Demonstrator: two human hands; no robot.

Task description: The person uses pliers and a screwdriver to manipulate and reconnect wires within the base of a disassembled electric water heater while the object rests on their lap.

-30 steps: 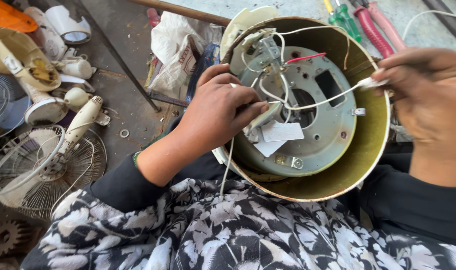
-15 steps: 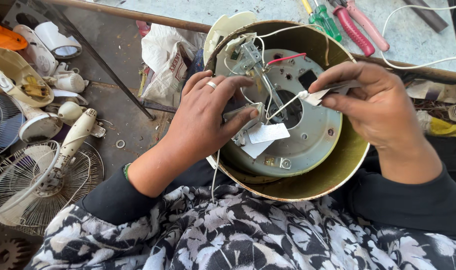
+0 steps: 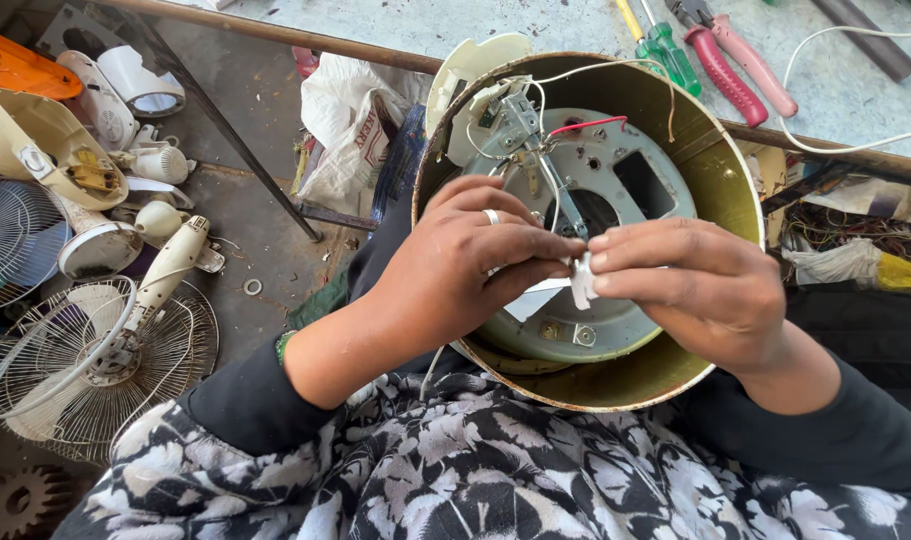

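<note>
A cluttered workshop floor (image 3: 276,250) with fan parts lies left. Over the lap, the round appliance base (image 3: 736,190) sits open, wiring exposed; left hand (image 3: 456,270) and right hand (image 3: 696,285) pinch a white connector (image 3: 583,280) at its middle, fingers closed, unfinished.

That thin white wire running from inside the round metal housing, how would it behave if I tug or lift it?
The white wire loops loosely over the round metal housing, so it is probably floppy and light. It looks thin, so a hard tug might snap it. Both hands pinch a small white piece, hinting at delicate parts.
</note>
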